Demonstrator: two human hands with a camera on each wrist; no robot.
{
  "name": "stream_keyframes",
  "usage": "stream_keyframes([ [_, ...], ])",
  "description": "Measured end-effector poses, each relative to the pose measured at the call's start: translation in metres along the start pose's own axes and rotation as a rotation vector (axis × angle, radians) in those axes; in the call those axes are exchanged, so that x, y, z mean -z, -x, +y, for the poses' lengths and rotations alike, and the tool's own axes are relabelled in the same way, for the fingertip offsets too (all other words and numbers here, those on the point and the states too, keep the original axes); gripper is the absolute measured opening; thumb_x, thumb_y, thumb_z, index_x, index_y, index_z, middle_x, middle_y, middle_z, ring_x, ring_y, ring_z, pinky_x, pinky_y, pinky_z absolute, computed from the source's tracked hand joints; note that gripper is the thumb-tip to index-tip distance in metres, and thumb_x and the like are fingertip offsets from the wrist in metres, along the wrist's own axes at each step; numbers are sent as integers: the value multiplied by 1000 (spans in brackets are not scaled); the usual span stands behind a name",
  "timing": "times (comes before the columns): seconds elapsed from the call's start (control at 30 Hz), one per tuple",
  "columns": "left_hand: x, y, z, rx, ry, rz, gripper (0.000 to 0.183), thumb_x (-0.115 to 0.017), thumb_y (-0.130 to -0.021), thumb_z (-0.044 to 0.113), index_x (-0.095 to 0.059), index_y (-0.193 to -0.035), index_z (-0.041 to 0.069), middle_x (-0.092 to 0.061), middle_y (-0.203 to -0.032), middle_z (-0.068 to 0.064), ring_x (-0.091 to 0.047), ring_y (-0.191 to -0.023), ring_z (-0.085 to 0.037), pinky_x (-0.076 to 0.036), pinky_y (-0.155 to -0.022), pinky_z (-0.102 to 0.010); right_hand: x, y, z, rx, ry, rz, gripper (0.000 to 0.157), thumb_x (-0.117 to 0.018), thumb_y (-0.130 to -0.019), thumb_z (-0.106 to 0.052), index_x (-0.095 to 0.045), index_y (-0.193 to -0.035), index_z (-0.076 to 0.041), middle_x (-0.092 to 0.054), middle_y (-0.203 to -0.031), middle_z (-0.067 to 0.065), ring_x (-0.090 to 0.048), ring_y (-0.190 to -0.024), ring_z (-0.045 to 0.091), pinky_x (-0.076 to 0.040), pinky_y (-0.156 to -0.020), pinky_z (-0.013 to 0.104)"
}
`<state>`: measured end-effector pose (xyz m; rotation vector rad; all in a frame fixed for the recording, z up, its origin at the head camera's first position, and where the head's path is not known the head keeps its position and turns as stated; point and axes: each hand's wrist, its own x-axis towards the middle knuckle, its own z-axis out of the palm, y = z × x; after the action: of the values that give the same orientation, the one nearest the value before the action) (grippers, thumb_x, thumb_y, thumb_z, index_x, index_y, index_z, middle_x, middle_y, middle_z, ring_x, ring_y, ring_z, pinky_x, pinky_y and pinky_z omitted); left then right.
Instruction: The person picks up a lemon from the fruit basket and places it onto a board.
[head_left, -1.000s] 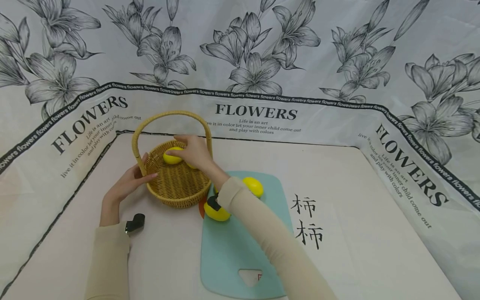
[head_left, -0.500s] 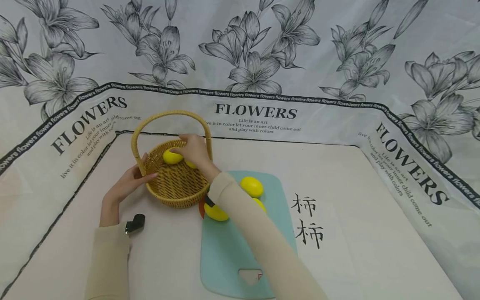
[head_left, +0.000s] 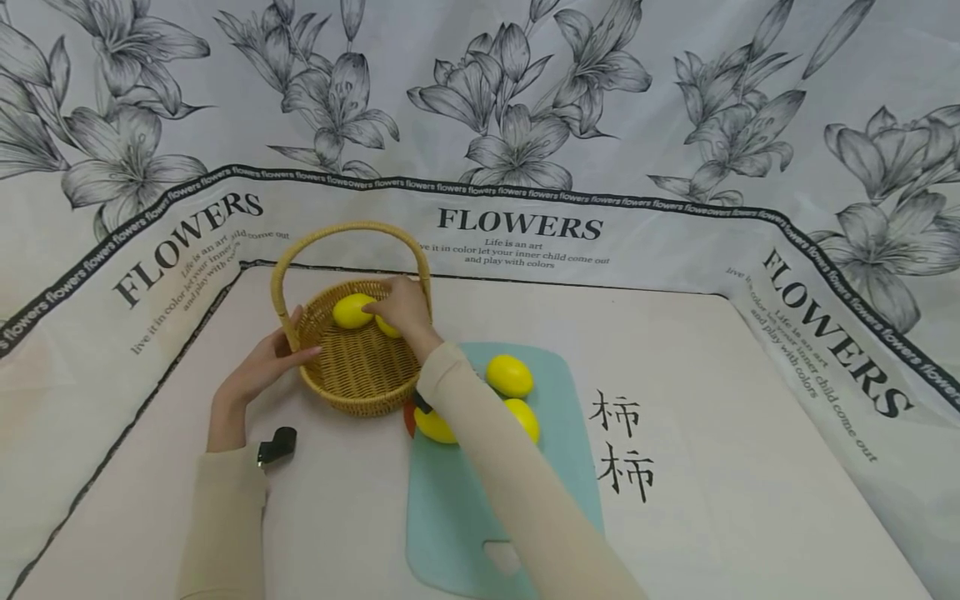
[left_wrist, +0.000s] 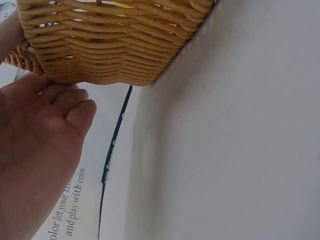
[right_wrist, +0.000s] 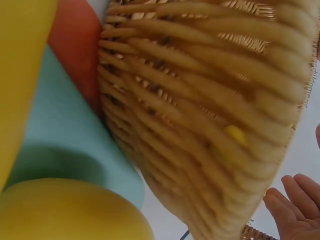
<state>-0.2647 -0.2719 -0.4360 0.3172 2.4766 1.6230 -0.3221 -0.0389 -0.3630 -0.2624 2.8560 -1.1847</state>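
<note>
While your left hand (head_left: 258, 367) grips the left rim of the wicker basket (head_left: 360, 371), thumb laid inside the wall and fingers outside it, your right hand (head_left: 407, 310) reaches over the right rim, its back turned up to the head camera. The left hand's hold is a pinch on the woven edge. Your right thumb points left, its tip at the right edge of a yellow lemon (head_left: 351, 311) lying at the basket's far side. A second lemon (head_left: 387, 327) sits just beside it, partly covered by that hand; your right fingertips are hidden, so whether they grasp it cannot be told.

Compared with one second earlier, your right hand has drawn back to the right, baring more of the first lemon, which rests in about the same spot. On the teal cutting board (head_left: 442, 525) to the right, three more lemons lie: a far one (head_left: 510, 376), a left one (head_left: 435, 427) and a right one (head_left: 528, 421), previously hidden by your right sleeve (head_left: 487, 450).
</note>
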Motion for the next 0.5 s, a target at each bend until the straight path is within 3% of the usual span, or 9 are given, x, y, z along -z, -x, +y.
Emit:
stream_keyframes([
  [0.5,-1,1,2,-8,10,-2,87,-63,-95,32,-1,-155,19,-9,-159,-19,-12,-144,-39,-11,-114,-58,-3,-4,7,2,60,-42,57,-76,-85,-20,-55,-136,-4,-57,-135,8,-54,-121,21,-44,-101,29],
])
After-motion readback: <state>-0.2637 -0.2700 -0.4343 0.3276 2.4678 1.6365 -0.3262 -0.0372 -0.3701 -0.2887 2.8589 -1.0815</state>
